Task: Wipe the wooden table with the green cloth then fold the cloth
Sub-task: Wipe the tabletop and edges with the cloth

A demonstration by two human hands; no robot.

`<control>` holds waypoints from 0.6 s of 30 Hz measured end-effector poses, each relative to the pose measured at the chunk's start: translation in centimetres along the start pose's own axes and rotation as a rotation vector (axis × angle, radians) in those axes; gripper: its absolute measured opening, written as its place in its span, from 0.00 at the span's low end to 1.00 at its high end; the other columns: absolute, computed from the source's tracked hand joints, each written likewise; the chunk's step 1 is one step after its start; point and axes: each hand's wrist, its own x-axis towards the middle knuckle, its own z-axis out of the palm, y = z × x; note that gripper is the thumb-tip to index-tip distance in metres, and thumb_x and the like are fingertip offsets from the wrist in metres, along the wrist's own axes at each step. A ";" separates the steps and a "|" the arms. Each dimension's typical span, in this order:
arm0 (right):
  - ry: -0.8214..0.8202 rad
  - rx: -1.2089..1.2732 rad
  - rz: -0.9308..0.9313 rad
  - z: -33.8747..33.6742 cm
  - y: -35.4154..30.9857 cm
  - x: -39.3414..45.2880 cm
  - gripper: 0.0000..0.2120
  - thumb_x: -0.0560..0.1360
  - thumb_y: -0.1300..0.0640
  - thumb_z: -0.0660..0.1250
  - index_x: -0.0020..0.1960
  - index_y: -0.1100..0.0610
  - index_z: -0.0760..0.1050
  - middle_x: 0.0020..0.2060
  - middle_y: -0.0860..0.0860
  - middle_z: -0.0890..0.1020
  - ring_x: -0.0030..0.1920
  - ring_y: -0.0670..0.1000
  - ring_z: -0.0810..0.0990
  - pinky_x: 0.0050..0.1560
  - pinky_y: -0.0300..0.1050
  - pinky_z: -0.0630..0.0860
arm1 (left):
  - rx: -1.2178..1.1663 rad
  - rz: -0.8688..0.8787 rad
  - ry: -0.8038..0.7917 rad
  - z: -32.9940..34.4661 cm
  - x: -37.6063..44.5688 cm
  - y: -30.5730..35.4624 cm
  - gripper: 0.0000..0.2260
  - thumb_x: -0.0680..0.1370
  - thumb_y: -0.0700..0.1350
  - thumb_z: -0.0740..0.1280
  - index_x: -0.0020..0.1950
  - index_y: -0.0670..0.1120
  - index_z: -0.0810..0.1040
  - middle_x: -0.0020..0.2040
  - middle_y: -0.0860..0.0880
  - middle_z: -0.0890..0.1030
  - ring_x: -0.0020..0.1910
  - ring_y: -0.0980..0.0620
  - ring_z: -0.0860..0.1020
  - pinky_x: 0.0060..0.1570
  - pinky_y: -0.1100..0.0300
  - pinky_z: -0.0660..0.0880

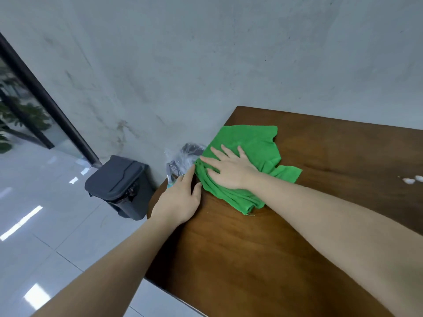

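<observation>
The green cloth [246, 163], bunched, is pressed flat under the right grip [229, 170], fingers straight, evidently for wiping near the wooden bench [251, 259] edge. The left grip [180, 200], fingers relaxed and touching the cloth's edge, is laid just beside it, probably steadying.

Green cloth [247, 143] and white bits [412, 179] lie on wooden table [251, 248].

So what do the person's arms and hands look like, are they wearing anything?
Both forearms are bare as far as the picture shows: no sleeves in view. The left hand and right hand wear no gloves, and no rings, watch or bracelets are visible.
</observation>
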 end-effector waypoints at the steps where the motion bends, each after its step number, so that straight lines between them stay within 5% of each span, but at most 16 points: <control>1: -0.002 0.000 -0.055 0.1 0.3 -1.0 0.27 0.82 0.36 0.42 0.81 0.34 0.47 0.83 0.46 0.45 0.82 0.52 0.41 0.78 0.67 0.37 | -0.002 -0.002 -0.001 0.0 0.0 -0.1 0.24 0.83 0.56 0.52 0.79 0.62 0.52 0.75 0.50 0.68 0.69 0.46 0.72 0.60 0.53 0.69; 7: 0.016 -0.037 -0.126 0.0 4.5 -5.6 0.28 0.81 0.31 0.40 0.80 0.33 0.47 0.82 0.41 0.46 0.82 0.46 0.43 0.80 0.56 0.38 | 0.015 -0.032 0.011 -0.2 -0.1 -0.1 0.23 0.83 0.55 0.53 0.79 0.59 0.58 0.75 0.50 0.69 0.70 0.46 0.71 0.62 0.53 0.68; 15: 0.057 -0.015 0.335 -0.4 6.2 -3.3 0.31 0.79 0.30 0.41 0.81 0.35 0.41 0.83 0.47 0.46 0.82 0.53 0.45 0.79 0.63 0.42 | -0.046 -0.020 0.004 -0.5 -0.2 -0.4 0.22 0.82 0.55 0.53 0.77 0.56 0.61 0.72 0.48 0.71 0.67 0.46 0.73 0.63 0.50 0.71; 18: 0.034 0.023 0.500 -0.5 4.0 -1.3 0.33 0.79 0.30 0.40 0.82 0.38 0.41 0.83 0.49 0.43 0.82 0.57 0.42 0.78 0.68 0.40 | -0.130 -0.020 0.010 -0.7 -0.5 -0.5 0.21 0.82 0.53 0.56 0.76 0.56 0.61 0.62 0.50 0.78 0.51 0.49 0.79 0.54 0.51 0.76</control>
